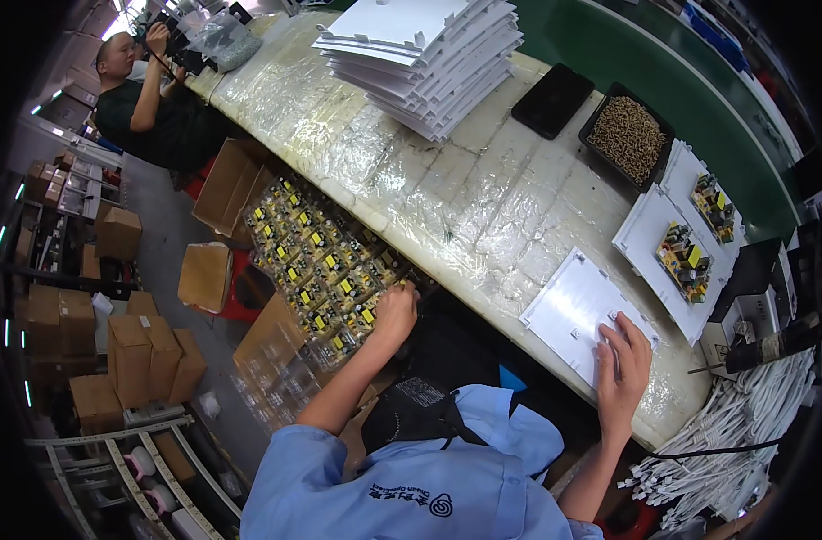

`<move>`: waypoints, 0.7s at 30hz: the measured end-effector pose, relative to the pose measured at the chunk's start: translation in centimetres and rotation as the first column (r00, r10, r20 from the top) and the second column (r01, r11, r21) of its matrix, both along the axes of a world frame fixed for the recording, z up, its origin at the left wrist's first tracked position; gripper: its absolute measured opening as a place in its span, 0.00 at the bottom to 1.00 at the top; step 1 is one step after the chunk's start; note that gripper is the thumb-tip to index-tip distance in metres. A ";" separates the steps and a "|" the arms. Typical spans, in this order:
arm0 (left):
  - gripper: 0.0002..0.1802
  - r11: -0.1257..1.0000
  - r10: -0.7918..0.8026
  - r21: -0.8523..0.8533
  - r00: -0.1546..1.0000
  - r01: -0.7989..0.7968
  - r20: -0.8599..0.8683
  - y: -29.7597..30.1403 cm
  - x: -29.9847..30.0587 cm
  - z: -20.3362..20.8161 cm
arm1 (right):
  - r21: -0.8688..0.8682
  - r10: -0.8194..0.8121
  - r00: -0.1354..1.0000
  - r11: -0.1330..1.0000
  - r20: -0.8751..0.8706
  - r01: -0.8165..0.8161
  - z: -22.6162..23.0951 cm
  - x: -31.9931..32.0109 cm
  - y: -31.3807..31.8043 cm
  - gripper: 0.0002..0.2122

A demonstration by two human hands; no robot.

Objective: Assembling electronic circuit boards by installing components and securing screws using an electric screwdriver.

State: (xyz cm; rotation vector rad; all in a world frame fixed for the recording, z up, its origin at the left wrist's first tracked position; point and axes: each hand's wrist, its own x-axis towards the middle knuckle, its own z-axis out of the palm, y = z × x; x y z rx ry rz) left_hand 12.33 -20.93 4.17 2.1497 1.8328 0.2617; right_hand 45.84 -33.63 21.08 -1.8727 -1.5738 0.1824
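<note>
- at film-covered tabletop, near stacked cartons
- wearing lettered blue shirt
- with left hand curled at circuit boards, grip unclear
- with right hand loosely open, touching white panel

Small circuit boards with bright yellow components, and a thin, glossy white rectangular panel.
The boards sit in close, slanting rows beside the pale worktable's near edge; the panel lies flat on the worktable, well apart from them.

White panel; yellow-spotted circuit boards; blue shirt.
</note>
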 end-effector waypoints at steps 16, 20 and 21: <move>0.06 0.936 0.336 -0.153 0.681 -0.316 0.650 -2.3 -0.5 11.1 | 0.163 -0.084 0.996 0.983 -0.002 0.083 0.2 -0.4 -0.5 0.07; 0.06 0.943 0.308 -0.196 0.483 -0.269 0.819 -4.4 2.2 19.5 | 0.312 0.123 0.981 0.947 -0.151 -0.071 1.6 -3.4 -0.7 0.12; 0.06 0.953 0.288 -0.206 0.449 -0.224 0.846 -4.8 3.7 20.7 | 0.323 0.207 0.959 0.937 -0.196 -0.136 1.7 -4.3 -0.6 0.15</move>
